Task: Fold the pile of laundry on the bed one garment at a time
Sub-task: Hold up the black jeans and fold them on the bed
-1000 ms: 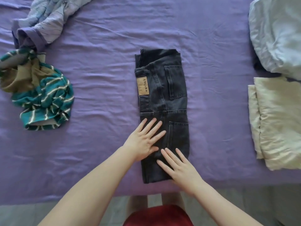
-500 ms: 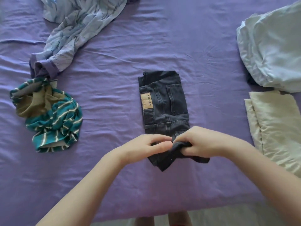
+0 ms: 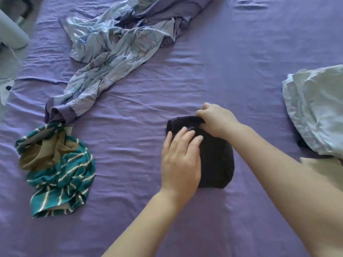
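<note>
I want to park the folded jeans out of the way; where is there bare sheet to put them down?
Bare sheet lies beyond the dark jeans, between the floral garment and the pale blue bundle. Another free strip runs between the striped shirt and the left hand. The left side is crowded with unfolded clothes, the right edge with the bundle.

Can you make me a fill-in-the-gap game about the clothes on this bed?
1. The bed sheet is the colour ____.
2. Both hands are on the dark jeans; the ____ hand grips their far edge, while the other hand lies flat on top.
3. The crumpled striped top is teal with ____ stripes.
4. The pale blue patterned garment is not yet ____.

Missing words: purple; right; white; folded
</note>
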A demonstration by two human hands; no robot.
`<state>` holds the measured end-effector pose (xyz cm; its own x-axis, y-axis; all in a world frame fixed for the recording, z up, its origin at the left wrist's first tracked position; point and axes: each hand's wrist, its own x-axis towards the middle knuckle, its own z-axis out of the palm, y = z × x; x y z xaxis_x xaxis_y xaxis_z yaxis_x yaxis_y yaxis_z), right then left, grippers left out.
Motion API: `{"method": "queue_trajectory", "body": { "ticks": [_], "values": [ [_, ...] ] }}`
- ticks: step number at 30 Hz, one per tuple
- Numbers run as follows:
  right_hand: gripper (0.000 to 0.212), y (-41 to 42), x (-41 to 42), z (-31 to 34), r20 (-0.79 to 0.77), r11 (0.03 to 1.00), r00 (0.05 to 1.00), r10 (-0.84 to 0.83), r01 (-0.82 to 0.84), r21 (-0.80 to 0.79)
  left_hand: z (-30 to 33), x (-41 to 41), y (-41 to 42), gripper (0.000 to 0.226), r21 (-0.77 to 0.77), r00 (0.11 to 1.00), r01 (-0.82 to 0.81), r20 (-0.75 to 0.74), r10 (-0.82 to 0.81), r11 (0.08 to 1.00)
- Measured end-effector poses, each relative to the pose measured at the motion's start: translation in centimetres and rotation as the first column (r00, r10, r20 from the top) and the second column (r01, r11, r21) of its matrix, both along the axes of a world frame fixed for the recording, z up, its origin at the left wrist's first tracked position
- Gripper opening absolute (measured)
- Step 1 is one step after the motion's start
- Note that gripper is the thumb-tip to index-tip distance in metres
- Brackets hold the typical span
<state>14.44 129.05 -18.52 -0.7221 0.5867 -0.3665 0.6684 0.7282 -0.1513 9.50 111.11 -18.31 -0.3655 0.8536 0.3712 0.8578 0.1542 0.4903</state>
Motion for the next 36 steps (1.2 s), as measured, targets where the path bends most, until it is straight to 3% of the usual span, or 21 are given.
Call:
{"method": "queue_trajectory", "body": {
  "ticks": [2, 4, 7, 11, 18, 24, 27, 30, 33, 36],
  "values": [
    [0.034, 0.5, -0.3, -2.3, -0.051, 0.995, 0.994, -0.096, 0.094, -0.040, -2.3, 1.6, 1.0, 0.037, -0.248, 0.991, 0.087, -0.076, -0.109, 0.965],
    [0.047, 0.0, -0.1, -4.4, -0.055, 0.991, 0.991, -0.123, 0.120, -0.065, -4.6, 1.5, 2.2, 0.054, -0.494, 0.993, 0.029, -0.088, -0.083, 0.869],
    [0.054, -2.8, 1.8, -6.6, -0.174, 0.982, 0.967, -0.187, 0.190, 0.004, -7.7, 0.4, 3.2, 0.070, -0.651, 0.999, 0.000, -0.036, -0.032, 0.759],
    [0.047, -7.0, 4.3, -8.2, -0.322, 0.967, 0.933, -0.163, 0.216, 0.137, -9.1, 0.2, 2.3, 0.074, -0.676, 1.000, 0.011, -0.008, -0.022, 0.737],
    [0.052, -8.2, 6.1, -10.7, -0.162, 0.976, 0.966, -0.201, 0.213, 0.055, -10.5, 0.8, 1.8, 0.067, -0.672, 0.999, 0.009, 0.033, 0.018, 0.740],
    [0.052, -6.9, 5.6, -14.3, -0.123, 0.979, 0.972, -0.200, 0.203, 0.012, -12.4, 0.6, 2.9, 0.068, -0.701, 0.999, -0.026, -0.001, 0.036, 0.713],
    [0.052, -6.4, 5.4, -14.7, -0.087, 0.980, 0.976, -0.198, 0.197, -0.014, -13.2, 0.3, 3.1, 0.068, -0.762, 1.000, -0.024, -0.023, 0.010, 0.647],
    [0.052, -6.6, 5.6, -14.0, -0.103, 0.978, 0.973, -0.206, 0.201, -0.052, -12.2, 0.3, 3.0, 0.067, -0.760, 1.000, -0.013, -0.025, -0.009, 0.650],
    [0.051, -7.7, 5.9, -12.3, -0.175, 0.968, 0.952, -0.250, 0.244, -0.058, -10.2, 1.0, 2.2, 0.056, -0.644, 0.990, -0.132, -0.041, 0.138, 0.754],
    [0.055, -9.7, 6.7, -10.9, -0.222, 0.946, 0.919, -0.325, 0.314, -0.086, -9.5, 1.6, 1.1, 0.050, -0.670, 0.941, -0.253, -0.001, 0.339, 0.698]
  ]
}}
